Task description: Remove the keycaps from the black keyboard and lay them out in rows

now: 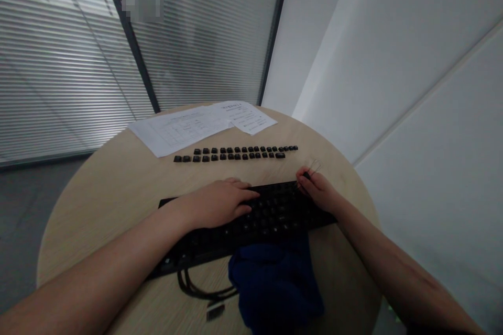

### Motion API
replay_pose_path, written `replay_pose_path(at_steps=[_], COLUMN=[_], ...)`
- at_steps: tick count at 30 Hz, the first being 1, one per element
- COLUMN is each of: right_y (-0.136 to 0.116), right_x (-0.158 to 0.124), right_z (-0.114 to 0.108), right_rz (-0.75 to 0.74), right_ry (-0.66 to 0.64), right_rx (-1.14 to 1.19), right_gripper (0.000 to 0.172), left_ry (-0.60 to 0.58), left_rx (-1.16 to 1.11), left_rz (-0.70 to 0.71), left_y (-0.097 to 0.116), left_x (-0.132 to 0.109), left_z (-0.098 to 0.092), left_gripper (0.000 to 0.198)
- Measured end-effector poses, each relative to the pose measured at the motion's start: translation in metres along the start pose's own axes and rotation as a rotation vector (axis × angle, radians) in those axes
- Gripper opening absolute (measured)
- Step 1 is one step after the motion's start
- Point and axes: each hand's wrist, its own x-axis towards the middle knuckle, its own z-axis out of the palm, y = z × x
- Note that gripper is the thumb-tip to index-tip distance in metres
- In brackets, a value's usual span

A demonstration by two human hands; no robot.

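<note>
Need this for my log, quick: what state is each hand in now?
Left hand: open, resting palm-down on the keyboard.
Right hand: closed, holding a thin wire tool.

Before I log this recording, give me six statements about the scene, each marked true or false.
1. The left hand rests on the keyboard. True.
2. The loose keycaps lie in two rows between the papers and the keyboard. True.
3. The papers are nearer the person than the keyboard. False: they lie beyond it.
4. The right hand is empty. False: the right hand holds a thin wire tool.
5. The blue cloth lies on the keyboard's near side. True.
6. The left hand grips the blue cloth. False: neither hand touches it.
</note>
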Motion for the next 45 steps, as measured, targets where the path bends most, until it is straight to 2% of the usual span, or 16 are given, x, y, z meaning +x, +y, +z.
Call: replay_pose_path(at_steps=[4,6,10,13,15,20,25,28,31,37,40,45], right_y=[-0.012,-0.014,-0.004,0.002,0.0,-0.008,-0.006,-0.005,-0.006,-0.009,-0.013,-0.012], right_x=[-0.003,-0.004,-0.002,0.004,0.007,0.007,0.005,0.005,0.005,0.006,0.007,0.012], right_z=[0.0,0.001,0.004,0.006,0.007,0.006,-0.005,-0.011,-0.013,-0.016,-0.02,-0.026], right_rz=[-0.103,-0.132,-0.061,-0.009,-0.006,-0.083,-0.124,-0.138,-0.14,-0.161,-0.172,-0.158], right_ry=[0.021,0.034,0.074,0.213,0.274,0.257,0.301,0.323,0.314,0.289,0.298,0.347], right_rx=[-0.203,-0.233,-0.012,0.257,0.353,0.301,0.245,0.225,0.228,0.349,0.378,0.387], right_gripper=[0.018,0.018,0.03,0.043,0.048,0.048,0.043,0.042,0.04,0.034,0.037,0.042], left_ry=[0.006,0.001,-0.013,-0.006,0.003,-0.033,-0.002,0.095,0.187,0.315,0.349,0.354], left_rx=[-0.006,-0.013,-0.013,-0.004,-0.005,-0.021,-0.038,0.013,0.03,0.029,0.033,0.007], left_rz=[0.01,0.009,0.0,0.006,0.013,0.005,-0.011,-0.028,-0.024,-0.01,-0.008,-0.039], left_y=[0.0,0.001,0.002,-0.001,-0.002,-0.002,0.006,0.02,0.04,0.068,0.071,0.07], left_x=[0.0,0.0,-0.001,0.0,0.0,-0.003,-0.002,0.015,0.047,0.115,0.131,0.145], left_z=[0.0,-0.002,-0.004,-0.003,-0.002,-0.005,-0.027,-0.045,-0.054,-0.044,-0.04,-0.043], left_gripper=[0.044,0.044,0.045,0.045,0.045,0.048,0.054,0.049,0.036,0.023,0.016,0.012])
